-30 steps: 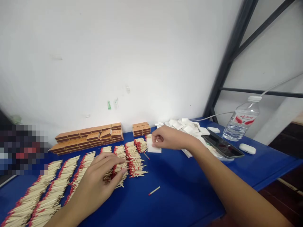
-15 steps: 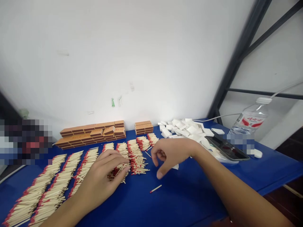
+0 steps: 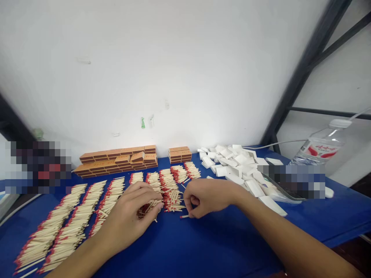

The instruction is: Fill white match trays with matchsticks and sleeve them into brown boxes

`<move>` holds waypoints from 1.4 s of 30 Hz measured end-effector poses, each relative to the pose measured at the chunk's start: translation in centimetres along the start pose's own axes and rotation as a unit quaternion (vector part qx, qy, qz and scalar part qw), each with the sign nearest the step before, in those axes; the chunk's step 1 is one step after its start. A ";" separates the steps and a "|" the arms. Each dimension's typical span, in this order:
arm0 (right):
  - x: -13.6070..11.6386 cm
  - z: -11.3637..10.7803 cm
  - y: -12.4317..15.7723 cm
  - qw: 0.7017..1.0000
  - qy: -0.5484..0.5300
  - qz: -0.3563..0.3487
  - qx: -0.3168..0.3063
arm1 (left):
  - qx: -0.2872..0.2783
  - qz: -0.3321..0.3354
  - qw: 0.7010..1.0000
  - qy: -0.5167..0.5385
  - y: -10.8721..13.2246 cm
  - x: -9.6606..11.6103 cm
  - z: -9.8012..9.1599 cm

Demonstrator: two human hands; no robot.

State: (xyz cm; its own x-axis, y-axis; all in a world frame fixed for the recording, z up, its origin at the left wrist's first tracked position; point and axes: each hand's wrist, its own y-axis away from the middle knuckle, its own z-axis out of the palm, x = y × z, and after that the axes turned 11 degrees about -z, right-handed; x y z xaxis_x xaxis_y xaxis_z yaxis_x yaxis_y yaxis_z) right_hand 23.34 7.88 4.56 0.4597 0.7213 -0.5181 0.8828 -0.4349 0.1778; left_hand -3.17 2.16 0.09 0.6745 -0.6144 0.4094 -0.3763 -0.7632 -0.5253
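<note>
Rows of red-tipped matchsticks (image 3: pixel 87 208) lie on the blue table (image 3: pixel 203 247). My left hand (image 3: pixel 131 216) rests curled over a small heap of matches (image 3: pixel 147 206) near the middle, fingers closed round some of them. My right hand (image 3: pixel 207 199) is beside it, its thumb and fingers pinched on a single loose match (image 3: pixel 183 216) lying on the table. More match piles (image 3: pixel 176 181) sit just behind both hands.
Stacked orange matchboxes (image 3: pixel 118 160) line the wall, with a smaller stack (image 3: pixel 179 154) to their right. A heap of white inner trays (image 3: pixel 237 164) lies at the right. A water bottle (image 3: pixel 321 148) and a white cable (image 3: pixel 269 144) stand further right, by a dark metal frame (image 3: pixel 301 73).
My right hand left the white tray at the back, came toward me and closed on the loose match. My left hand stayed on the match heap.
</note>
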 end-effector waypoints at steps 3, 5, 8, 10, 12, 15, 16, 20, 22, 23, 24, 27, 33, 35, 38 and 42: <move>0.1 0.2 -0.3 0.995 -0.017 -0.038 0.095 | -0.006 -0.002 1.000 0.002 0.0 0.3 -0.1; 0.1 0.5 -0.5 0.990 -0.028 -0.061 0.123 | -0.005 0.002 1.000 -0.002 0.0 0.6 -0.1; 0.1 0.3 -0.5 0.993 -0.025 -0.071 0.093 | 0.000 0.006 1.000 -0.005 -0.1 0.6 -0.2; 0.5 -0.2 -0.3 0.993 0.005 -0.053 0.104 | 0.001 0.001 1.000 -0.004 -0.1 0.4 -0.2; 1.4 -1.1 0.2 0.984 0.074 0.005 0.164 | -0.001 -0.003 1.000 -0.002 -0.1 0.3 -0.1; 2.9 -2.2 1.0 0.956 0.170 0.119 0.209 | -0.017 0.005 1.000 -0.007 0.1 0.6 -0.2; 3.4 -2.5 1.4 0.953 0.180 0.144 0.195 | -0.028 0.008 0.999 -0.018 0.2 0.9 -0.2; 4.4 -3.2 2.9 0.953 0.163 0.209 0.144 | -0.110 0.016 0.990 -0.089 1.1 2.1 -0.1; 4.6 -3.4 3.7 0.950 0.147 0.232 0.147 | -0.151 0.012 0.982 -0.110 1.4 2.4 0.0; 4.8 -3.6 4.1 0.950 0.141 0.238 0.147 | -0.159 0.009 0.980 -0.116 1.5 2.4 0.0; 5.0 -3.7 4.5 0.949 0.135 0.245 0.144 | -0.168 0.005 0.978 -0.122 1.6 2.4 0.1; 5.4 -3.7 5.1 0.947 0.111 0.280 0.111 | -0.180 -0.007 0.974 -0.136 1.6 2.1 0.3; 4.9 -3.5 5.0 0.944 0.098 0.307 0.074 | -0.160 -0.013 0.979 -0.129 1.4 1.6 0.6; 4.6 -3.6 5.0 0.944 0.091 0.308 0.073 | -0.150 -0.014 0.982 -0.117 1.3 1.5 0.7; 4.9 -3.7 5.2 0.946 0.083 0.306 0.073 | -0.130 -0.015 0.987 -0.097 1.2 1.2 0.7; 5.3 -3.8 5.0 0.949 0.128 0.251 0.144 | -0.104 -0.010 0.992 -0.069 1.1 1.2 0.8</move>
State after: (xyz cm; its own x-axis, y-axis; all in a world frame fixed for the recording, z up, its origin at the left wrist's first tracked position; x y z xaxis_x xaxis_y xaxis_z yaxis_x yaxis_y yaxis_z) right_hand 30.55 11.59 5.91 0.8559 0.4758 -0.2026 0.5007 -0.8605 0.0942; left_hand -2.32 0.77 -0.57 0.7586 -0.5764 0.3038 -0.4751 -0.8084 -0.3475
